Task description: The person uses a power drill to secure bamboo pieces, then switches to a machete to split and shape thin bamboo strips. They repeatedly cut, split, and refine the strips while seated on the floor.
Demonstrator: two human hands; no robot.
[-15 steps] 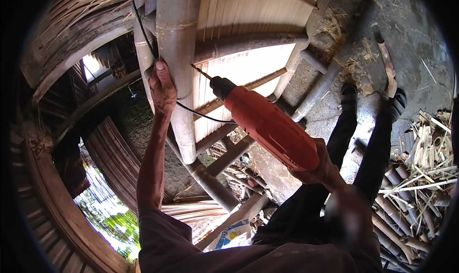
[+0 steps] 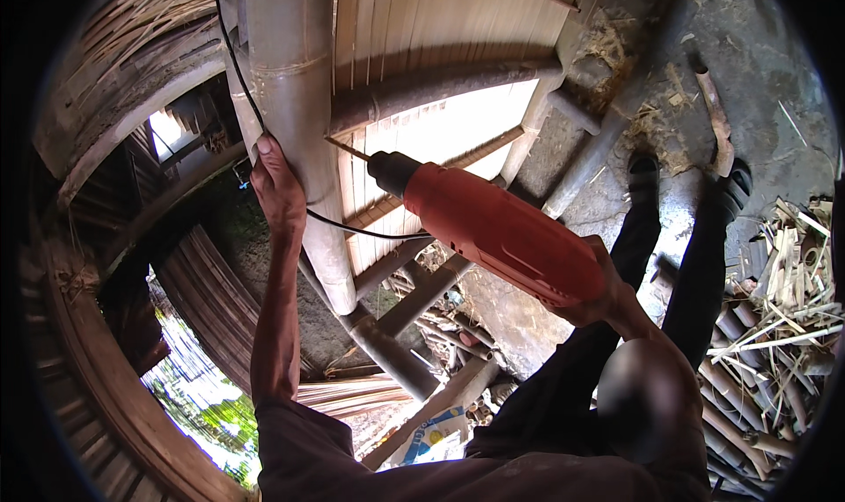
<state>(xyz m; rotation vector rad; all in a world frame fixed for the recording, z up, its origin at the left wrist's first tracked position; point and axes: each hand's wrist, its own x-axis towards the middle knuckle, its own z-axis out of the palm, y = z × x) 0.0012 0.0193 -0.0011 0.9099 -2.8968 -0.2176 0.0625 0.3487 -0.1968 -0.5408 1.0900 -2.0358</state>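
Observation:
My right hand grips the rear of a red power drill with a black chuck. The thin drill bit points up and left, its tip against the side of a thick bamboo pole, just below where a dark bamboo crossbar meets it. My left hand clasps the pole's left side, thumb upward and the other fingers mostly hidden. A black cord runs under that hand and across the pole toward the drill.
The pole belongs to a bamboo frame with a pale slatted panel. Cut bamboo and splints are heaped at the right. A wooden-handled tool lies on the concrete floor near my feet. A printed bag is near my lap.
The pole, my left hand and the drill have shifted left and slightly down in the picture. The drill lies a little flatter, its bit tip still at the pole's side.

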